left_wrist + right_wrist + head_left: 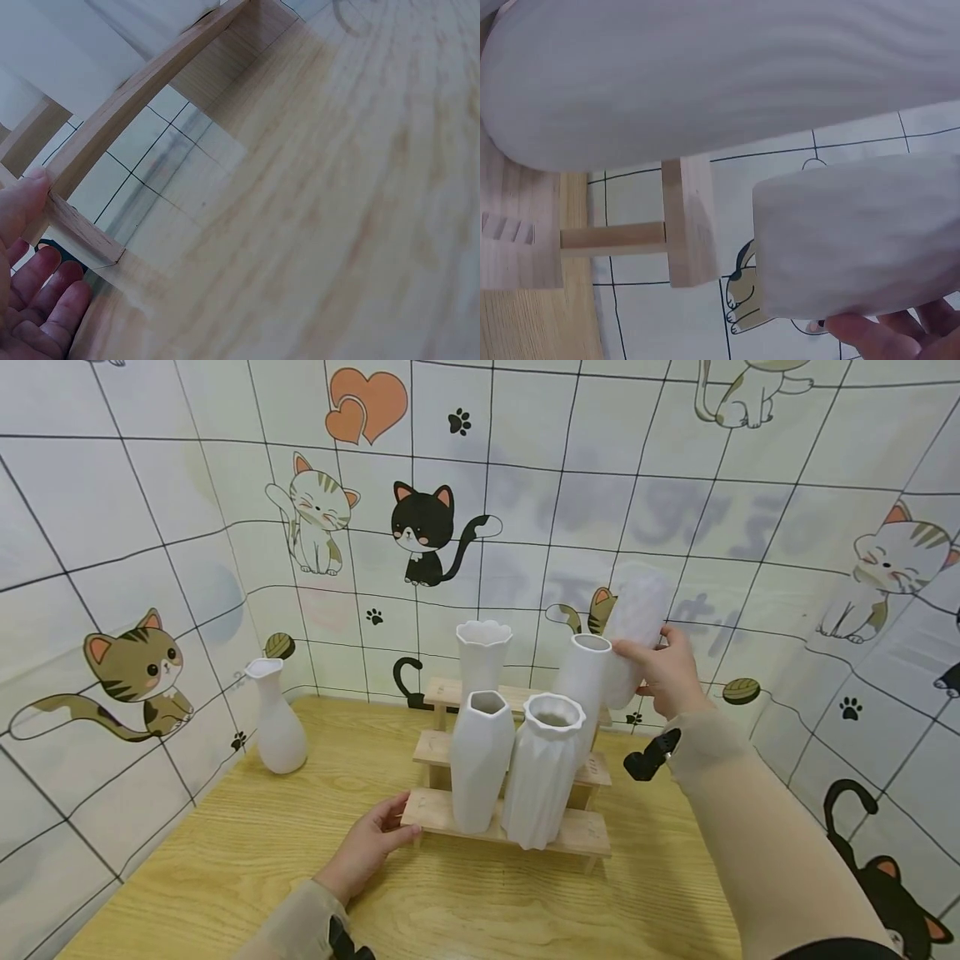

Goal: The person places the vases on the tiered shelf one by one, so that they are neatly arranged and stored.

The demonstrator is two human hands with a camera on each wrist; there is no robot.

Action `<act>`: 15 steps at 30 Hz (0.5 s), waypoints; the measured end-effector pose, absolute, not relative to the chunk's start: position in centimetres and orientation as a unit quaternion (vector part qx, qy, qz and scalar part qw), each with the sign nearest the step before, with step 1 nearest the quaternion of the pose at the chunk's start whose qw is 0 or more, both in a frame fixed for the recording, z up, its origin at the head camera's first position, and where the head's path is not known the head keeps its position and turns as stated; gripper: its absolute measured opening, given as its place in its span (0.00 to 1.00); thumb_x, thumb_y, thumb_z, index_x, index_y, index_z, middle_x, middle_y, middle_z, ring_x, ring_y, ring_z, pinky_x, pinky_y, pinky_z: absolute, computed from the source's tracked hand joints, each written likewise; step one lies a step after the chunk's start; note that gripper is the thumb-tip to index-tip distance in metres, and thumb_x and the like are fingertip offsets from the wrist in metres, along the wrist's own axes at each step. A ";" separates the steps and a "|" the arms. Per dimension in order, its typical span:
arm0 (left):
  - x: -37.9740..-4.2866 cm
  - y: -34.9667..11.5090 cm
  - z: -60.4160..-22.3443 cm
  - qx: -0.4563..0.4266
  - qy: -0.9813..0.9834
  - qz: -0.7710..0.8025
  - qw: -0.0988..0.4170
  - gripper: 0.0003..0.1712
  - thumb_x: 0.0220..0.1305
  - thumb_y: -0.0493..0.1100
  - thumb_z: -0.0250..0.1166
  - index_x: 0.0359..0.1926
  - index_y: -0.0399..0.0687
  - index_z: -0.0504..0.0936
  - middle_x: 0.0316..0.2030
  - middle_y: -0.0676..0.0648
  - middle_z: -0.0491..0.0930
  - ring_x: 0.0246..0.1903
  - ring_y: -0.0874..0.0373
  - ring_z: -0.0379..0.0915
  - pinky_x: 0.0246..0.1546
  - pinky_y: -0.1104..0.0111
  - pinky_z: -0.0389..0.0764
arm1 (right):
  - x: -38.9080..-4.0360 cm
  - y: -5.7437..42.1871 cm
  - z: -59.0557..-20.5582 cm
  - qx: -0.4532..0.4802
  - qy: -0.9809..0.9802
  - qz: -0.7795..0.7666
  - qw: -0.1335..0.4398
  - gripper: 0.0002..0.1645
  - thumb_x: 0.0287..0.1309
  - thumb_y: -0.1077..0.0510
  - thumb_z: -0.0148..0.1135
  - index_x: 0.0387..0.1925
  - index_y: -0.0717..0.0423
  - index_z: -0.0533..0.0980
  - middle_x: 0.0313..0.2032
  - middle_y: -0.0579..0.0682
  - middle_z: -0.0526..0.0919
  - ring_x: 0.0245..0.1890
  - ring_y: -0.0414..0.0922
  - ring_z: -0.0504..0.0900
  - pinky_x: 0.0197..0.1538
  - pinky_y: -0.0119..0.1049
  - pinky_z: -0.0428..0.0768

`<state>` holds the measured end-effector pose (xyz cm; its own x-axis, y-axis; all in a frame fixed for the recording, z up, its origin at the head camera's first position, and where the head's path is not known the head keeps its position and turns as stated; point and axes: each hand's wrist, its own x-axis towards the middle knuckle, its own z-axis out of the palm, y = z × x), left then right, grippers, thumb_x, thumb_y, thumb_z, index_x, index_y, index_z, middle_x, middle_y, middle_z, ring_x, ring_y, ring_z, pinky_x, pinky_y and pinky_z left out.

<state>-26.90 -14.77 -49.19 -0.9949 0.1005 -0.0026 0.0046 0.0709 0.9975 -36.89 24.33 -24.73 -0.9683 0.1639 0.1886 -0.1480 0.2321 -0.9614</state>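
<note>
My right hand [667, 672] grips a tall white vase [639, 606] near the right end of the top step, tilted slightly. In the right wrist view, the vase's base [840, 232] hangs apart from the step [690, 225]. At the front left corner of a three-step wooden stand [431, 810], my left hand [367, 843] holds the end of the lowest step, thumb on its edge. On that step stand an angular-rimmed vase [480, 768] and a fluted vase [542, 777]. A smooth round vase [585, 681] and a wavy-rimmed vase [482, 656] stand behind them.
A narrow-necked white vase [281, 731] stands on the wood-grain table [337, 735] to the left, near the wall. Behind and on both sides rises a white wall covering [517, 527] with grid lines and cartoon cats.
</note>
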 end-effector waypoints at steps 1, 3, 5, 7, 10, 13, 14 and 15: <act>-26.9 -14.8 -49.2 0.037 0.731 0.680 0.036 0.42 0.58 0.47 0.71 0.70 0.43 0.63 0.58 0.42 0.73 0.54 0.50 0.69 0.54 0.58 0.73 | -37.0 24.1 -24.8 -0.003 -0.775 0.619 0.123 0.57 0.52 0.42 0.70 0.73 0.51 0.46 0.64 0.61 0.59 0.60 0.59 0.66 0.51 0.61 0.73; -26.9 -14.8 -49.2 0.038 0.731 0.680 0.036 0.42 0.58 0.47 0.71 0.70 0.43 0.63 0.58 0.42 0.73 0.54 0.50 0.69 0.54 0.59 0.73 | -37.3 23.8 -24.9 0.001 -0.774 0.622 0.116 0.55 0.54 0.43 0.69 0.72 0.52 0.47 0.64 0.61 0.59 0.60 0.59 0.66 0.51 0.62 0.72; -26.9 -14.8 -49.3 0.041 0.730 0.681 0.035 0.41 0.58 0.46 0.71 0.69 0.43 0.63 0.58 0.42 0.73 0.54 0.49 0.69 0.53 0.59 0.74 | -37.7 23.5 -25.1 0.004 -0.774 0.624 0.111 0.53 0.56 0.44 0.67 0.72 0.52 0.47 0.63 0.61 0.60 0.60 0.59 0.66 0.52 0.62 0.72; -26.9 -14.8 -49.3 0.042 0.729 0.682 0.035 0.41 0.58 0.46 0.71 0.69 0.43 0.63 0.58 0.42 0.73 0.54 0.49 0.70 0.53 0.60 0.74 | -37.9 23.2 -25.2 0.005 -0.773 0.625 0.106 0.51 0.58 0.45 0.65 0.73 0.51 0.47 0.63 0.62 0.60 0.59 0.59 0.66 0.52 0.62 0.72; -26.9 -14.9 -49.4 0.044 0.729 0.682 0.033 0.41 0.58 0.45 0.71 0.69 0.43 0.63 0.57 0.42 0.73 0.54 0.49 0.70 0.52 0.60 0.74 | -38.3 22.9 -25.5 0.006 -0.777 0.622 0.100 0.48 0.61 0.47 0.62 0.73 0.51 0.47 0.63 0.63 0.60 0.59 0.60 0.67 0.51 0.62 0.72; -26.9 -14.9 -49.4 0.044 0.730 0.681 0.033 0.41 0.58 0.46 0.71 0.69 0.43 0.63 0.57 0.42 0.73 0.54 0.50 0.70 0.52 0.60 0.74 | -38.6 22.6 -25.7 0.004 -0.781 0.618 0.093 0.46 0.61 0.49 0.60 0.73 0.50 0.46 0.63 0.63 0.60 0.59 0.61 0.66 0.52 0.63 0.72; -26.9 -14.9 -49.4 0.044 0.730 0.681 0.033 0.41 0.58 0.46 0.71 0.69 0.43 0.64 0.57 0.42 0.73 0.54 0.50 0.70 0.52 0.60 0.74 | -38.7 22.5 -25.8 0.005 -0.783 0.615 0.091 0.46 0.62 0.49 0.59 0.73 0.51 0.46 0.63 0.64 0.60 0.60 0.61 0.65 0.52 0.63 0.71; -26.9 -14.9 -49.4 0.043 0.731 0.681 0.033 0.41 0.58 0.46 0.71 0.69 0.43 0.64 0.57 0.42 0.73 0.53 0.50 0.70 0.52 0.60 0.74 | -38.7 22.4 -25.9 0.006 -0.782 0.616 0.090 0.46 0.62 0.49 0.59 0.73 0.51 0.46 0.63 0.64 0.59 0.60 0.61 0.65 0.53 0.64 0.71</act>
